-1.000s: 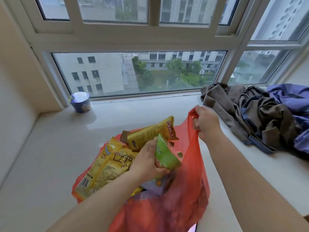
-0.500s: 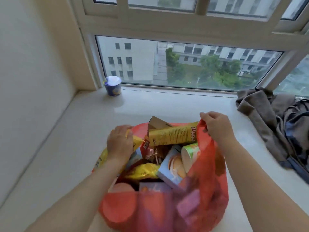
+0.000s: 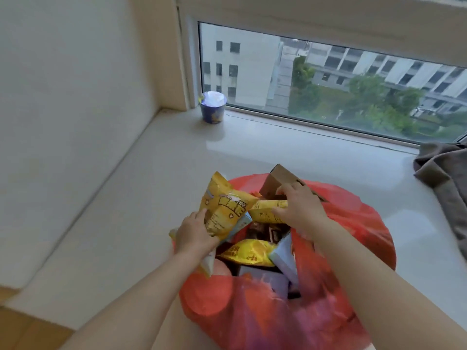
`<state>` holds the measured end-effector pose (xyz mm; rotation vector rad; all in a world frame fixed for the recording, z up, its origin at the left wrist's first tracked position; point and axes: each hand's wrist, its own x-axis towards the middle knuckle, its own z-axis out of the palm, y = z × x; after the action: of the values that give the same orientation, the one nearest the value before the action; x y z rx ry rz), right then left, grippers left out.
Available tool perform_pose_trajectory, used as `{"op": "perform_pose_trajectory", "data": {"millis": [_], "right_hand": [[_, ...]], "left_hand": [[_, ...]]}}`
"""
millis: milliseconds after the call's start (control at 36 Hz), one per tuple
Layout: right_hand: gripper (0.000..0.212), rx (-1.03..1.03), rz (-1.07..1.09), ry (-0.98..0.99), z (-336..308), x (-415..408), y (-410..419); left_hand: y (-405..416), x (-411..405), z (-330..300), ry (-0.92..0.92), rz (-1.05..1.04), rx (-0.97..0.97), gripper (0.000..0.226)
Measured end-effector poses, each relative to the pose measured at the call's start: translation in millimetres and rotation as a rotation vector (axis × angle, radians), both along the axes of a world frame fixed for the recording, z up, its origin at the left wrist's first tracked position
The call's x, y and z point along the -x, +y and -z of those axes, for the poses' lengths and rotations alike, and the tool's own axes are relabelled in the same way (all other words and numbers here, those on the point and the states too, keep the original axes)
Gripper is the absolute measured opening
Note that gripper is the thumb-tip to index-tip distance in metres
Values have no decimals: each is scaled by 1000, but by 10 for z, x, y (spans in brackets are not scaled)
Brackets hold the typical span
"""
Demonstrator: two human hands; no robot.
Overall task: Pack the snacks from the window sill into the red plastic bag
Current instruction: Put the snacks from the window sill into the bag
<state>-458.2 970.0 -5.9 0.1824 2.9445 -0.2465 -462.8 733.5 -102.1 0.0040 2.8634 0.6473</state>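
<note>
Red plastic bag standing open on the window sill, filled with snack packets and boxes. Left hand grips a yellow snack packet at its mouth; right hand grasps a yellow tube inside. Blue cup stands well apart.

Soft overcast daylight comes in through the window along the far edge of the sill, so it's all pretty bright and flat, with a pale sheen on the sill below the glass and just a faint shadow pooled around the blue cup in the far left corner. The whole frame is a bit smeary, edges on the left hand, right hand and the snack packs look soft, and print on the wrappers isn't readable. Wide-angle lens bends the window frame and sill edges noticeably toward the corners, and the red bag glows where light passes through it.
</note>
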Motion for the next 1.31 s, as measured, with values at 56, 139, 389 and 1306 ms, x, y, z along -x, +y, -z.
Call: {"op": "perform_pose_trajectory", "data": {"millis": [56,139,389,1306], "right_hand": [[53,6,-70,25,25,53,-146],[51,62,-135,111,23,117,-375],[45,-26,-351,-365,301,43,-575],[84,-205,-273,-292,349,-106,-442]], "left_hand": [[60,-37,-74,44,70,6,78],[250,-142,-173,52,258,97,73],[166,-81,-245,-225,270,-508,53],[-442,336,-571,359,-253,-239,28]]}}
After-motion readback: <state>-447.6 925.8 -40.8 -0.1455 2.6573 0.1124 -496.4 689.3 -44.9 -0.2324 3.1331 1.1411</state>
